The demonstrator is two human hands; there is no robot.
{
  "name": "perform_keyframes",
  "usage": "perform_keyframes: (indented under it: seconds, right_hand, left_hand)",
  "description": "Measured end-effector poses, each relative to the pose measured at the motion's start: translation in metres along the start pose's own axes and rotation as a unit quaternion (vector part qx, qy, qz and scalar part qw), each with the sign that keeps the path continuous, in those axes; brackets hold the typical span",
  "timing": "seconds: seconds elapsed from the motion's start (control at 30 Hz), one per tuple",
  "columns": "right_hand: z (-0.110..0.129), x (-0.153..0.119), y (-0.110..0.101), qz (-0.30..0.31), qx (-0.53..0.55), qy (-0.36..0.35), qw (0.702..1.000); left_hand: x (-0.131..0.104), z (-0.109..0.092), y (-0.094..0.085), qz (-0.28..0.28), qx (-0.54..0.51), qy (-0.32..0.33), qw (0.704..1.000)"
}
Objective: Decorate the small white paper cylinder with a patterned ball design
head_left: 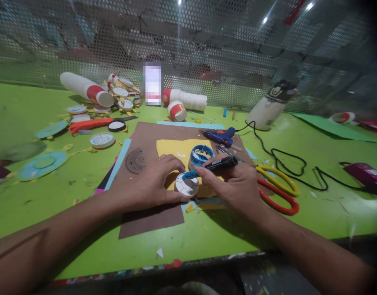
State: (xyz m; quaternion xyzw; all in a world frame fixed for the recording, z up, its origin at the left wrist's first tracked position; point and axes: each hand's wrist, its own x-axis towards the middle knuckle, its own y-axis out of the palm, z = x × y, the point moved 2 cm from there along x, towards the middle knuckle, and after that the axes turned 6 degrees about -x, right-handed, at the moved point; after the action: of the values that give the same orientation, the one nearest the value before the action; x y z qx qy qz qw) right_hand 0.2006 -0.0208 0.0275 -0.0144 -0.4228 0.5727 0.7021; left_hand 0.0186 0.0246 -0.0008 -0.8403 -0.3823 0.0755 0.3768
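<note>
Head view: left grip (153,180) pinches a disc (187,189), seemingly light, stiff, best held by its rim; right grip (241,186) holds a pen (221,164).

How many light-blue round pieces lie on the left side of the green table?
2. The nearer light-blue piece is at far left; the farther light-blue piece lies behind it, left of the orange handle. Others may be hidden.

Head-worn view, forward and down
From the near side, fairly close above the white disc (188,188), across the tabletop (114,260) to the far perforated screen (114,51).
</note>
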Motion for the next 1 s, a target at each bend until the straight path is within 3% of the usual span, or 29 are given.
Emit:
perform_keyframes:
  seconds: [0.17, 0.27, 0.73, 1.0]
  right_hand:
    - [0.0007, 0.0002, -0.007, -0.053, 0.052, 0.064, 0.995]
    - [0.0003, 0.0018, -0.0103, -0.074, 0.023, 0.078, 0.994]
    - [-0.0018, 0.002, -0.0016, 0.015, 0.044, 0.055, 0.997]
    - [-0.007, 0.0006, -0.0005, 0.028, 0.044, 0.056, 0.997]
  left_hand:
    - [-0.001, 0.002, -0.0001, 0.001, 0.003, 0.002, 1.0]
    - [-0.0002, 0.0017, -0.0002, 0.001, 0.001, 0.003, 1.0]
    - [0.0005, 0.0011, -0.0004, -0.001, 0.012, 0.002, 1.0]
    - [0.0013, 0.002, 0.0014, -0.006, 0.004, 0.007, 1.0]
